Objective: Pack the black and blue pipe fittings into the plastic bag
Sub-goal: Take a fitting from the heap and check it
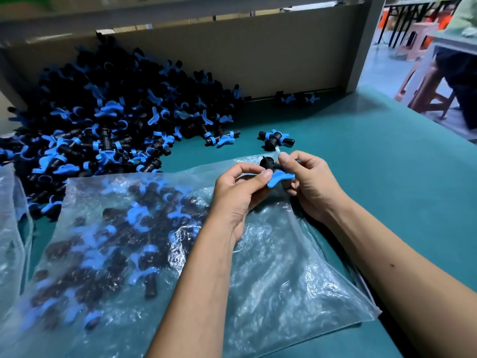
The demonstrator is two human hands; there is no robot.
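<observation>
A clear plastic bag (271,280) lies flat on the green table, its left half filled with several black and blue pipe fittings (124,241). Just above the bag's upper edge, my left hand (237,192) and my right hand (309,187) together hold one black fitting with blue wings (277,174). The left thumb and fingers pinch its blue wing; the right fingers pinch its other end. A big heap of loose fittings (111,117) fills the table's far left. One single fitting (276,139) lies right behind my hands.
A grey partition wall (258,55) closes the table's back. Two stray fittings (296,98) lie at its foot. Another plastic bag (13,228) sits at the left edge. The green table top (387,164) runs to an edge on the right, with stools and a person beyond.
</observation>
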